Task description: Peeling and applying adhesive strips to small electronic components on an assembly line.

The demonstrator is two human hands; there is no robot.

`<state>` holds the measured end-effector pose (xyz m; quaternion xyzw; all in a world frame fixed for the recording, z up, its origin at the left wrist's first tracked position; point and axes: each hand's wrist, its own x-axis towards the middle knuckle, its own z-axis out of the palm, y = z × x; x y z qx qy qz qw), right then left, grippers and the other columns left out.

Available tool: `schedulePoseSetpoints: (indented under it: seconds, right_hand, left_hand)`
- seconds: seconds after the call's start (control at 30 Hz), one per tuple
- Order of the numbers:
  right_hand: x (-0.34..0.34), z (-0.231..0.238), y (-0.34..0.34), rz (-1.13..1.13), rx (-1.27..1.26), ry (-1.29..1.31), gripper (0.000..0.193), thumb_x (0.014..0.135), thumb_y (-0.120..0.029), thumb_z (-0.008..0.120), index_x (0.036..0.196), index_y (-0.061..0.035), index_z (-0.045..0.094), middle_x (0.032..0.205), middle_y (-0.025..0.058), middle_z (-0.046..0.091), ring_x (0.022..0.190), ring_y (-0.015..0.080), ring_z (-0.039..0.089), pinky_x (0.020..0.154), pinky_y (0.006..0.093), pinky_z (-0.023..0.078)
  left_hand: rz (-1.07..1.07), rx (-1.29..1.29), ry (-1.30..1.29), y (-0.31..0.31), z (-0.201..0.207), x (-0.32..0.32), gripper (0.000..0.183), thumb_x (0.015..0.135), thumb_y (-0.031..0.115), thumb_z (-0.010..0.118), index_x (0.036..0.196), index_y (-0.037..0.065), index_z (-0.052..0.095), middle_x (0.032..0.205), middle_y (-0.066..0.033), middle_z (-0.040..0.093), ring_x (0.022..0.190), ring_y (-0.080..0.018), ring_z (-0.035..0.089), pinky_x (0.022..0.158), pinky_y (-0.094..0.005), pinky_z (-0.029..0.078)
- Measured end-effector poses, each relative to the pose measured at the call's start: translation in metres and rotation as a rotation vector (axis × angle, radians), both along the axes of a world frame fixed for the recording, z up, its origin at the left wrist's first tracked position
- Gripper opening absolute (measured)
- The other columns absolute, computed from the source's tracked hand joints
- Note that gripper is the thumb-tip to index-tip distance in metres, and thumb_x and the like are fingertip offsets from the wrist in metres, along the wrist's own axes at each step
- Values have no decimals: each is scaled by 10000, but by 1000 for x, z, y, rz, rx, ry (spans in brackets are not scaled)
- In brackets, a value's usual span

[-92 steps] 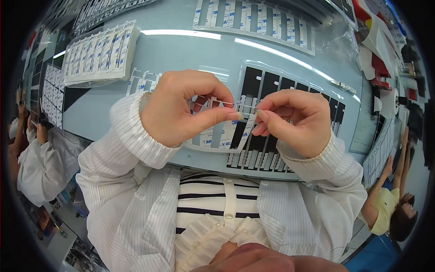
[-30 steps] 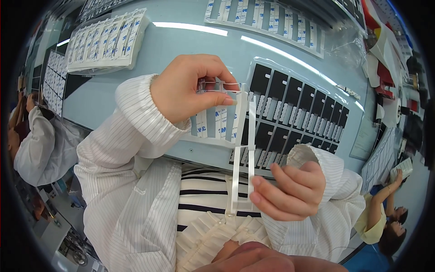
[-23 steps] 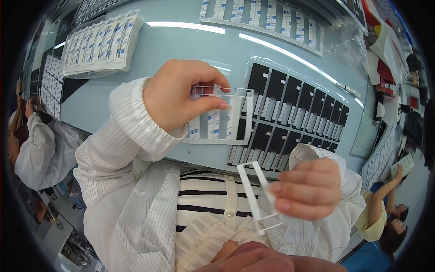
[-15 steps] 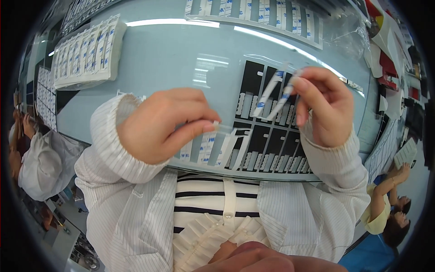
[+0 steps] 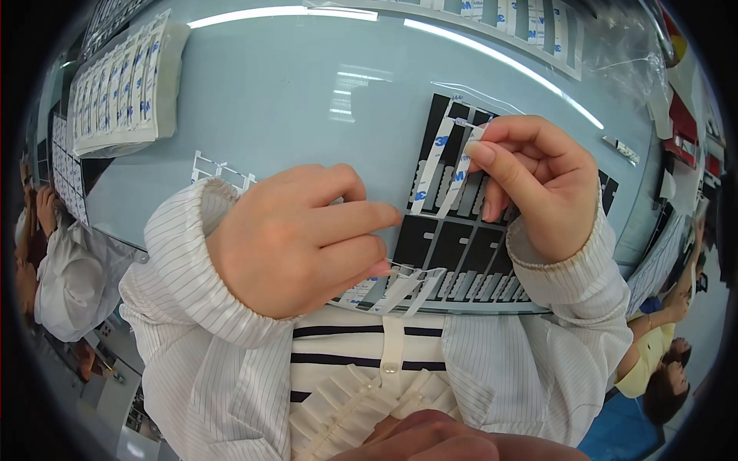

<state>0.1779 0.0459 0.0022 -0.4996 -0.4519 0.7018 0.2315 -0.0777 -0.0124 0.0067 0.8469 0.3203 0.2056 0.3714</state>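
Observation:
My right hand (image 5: 538, 180) pinches the upper right edge of a pair of white adhesive strips (image 5: 428, 173) with blue print, between thumb and index finger. The pair lies over a black slotted panel (image 5: 416, 238), whose lower rows carry pale toothed pieces. My left hand (image 5: 307, 238) is to the left, its upper fingers stretched out. By its lowest fingertip it keeps hold of a white adhesive strip sheet (image 5: 403, 290), which hangs at the table's near edge. Its thumb is mostly hidden, so the grip shows only in part.
A thick stack of strip sheets (image 5: 123, 92) sits at the far left. Another strip sheet (image 5: 530, 27) and clear plastic wrap (image 5: 626, 58) lie at the far right. An emptied white strip frame (image 5: 219, 169) lies beside my left sleeve. Other people work on both sides.
My right hand has brought the strip pair lower and flatter over the black panel. The left hand has shifted slightly right and down, its fingers spreading more, and the held sheet has dropped nearer me.

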Motion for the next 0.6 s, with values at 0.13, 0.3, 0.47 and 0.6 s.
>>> schedulePoseSetpoints:
  seconds: [0.13,0.3,0.47,0.6]
  right_hand:
    - [-3,-1,-3,8,61,-18,157,950,-18,659,1088,50,633,878,112,709,554,76,610,493,175,480]
    - [-4,0,-3,31,116,-45,158,949,-17,662,1086,55,630,867,109,707,556,74,610,493,175,479]
    - [-3,-2,-4,26,130,-57,157,949,-18,662,1085,54,633,866,106,706,554,70,607,492,173,475]
    - [-4,-2,-5,24,141,-45,158,948,-21,664,1086,51,636,864,103,707,552,67,605,490,171,472]
  left_hand:
    - [15,31,21,-2,0,0,213,702,127,801,804,22,647,1089,-118,700,711,-246,564,581,-335,484]
    - [15,71,26,-1,-1,1,220,681,135,798,797,26,646,1072,-115,708,681,-230,560,537,-326,463]
    - [11,77,30,-2,-3,2,222,665,136,794,792,30,646,1064,-114,709,677,-225,562,530,-322,458]
    - [16,88,35,-2,-1,2,227,656,139,796,789,31,646,1060,-114,709,682,-225,568,528,-323,459]
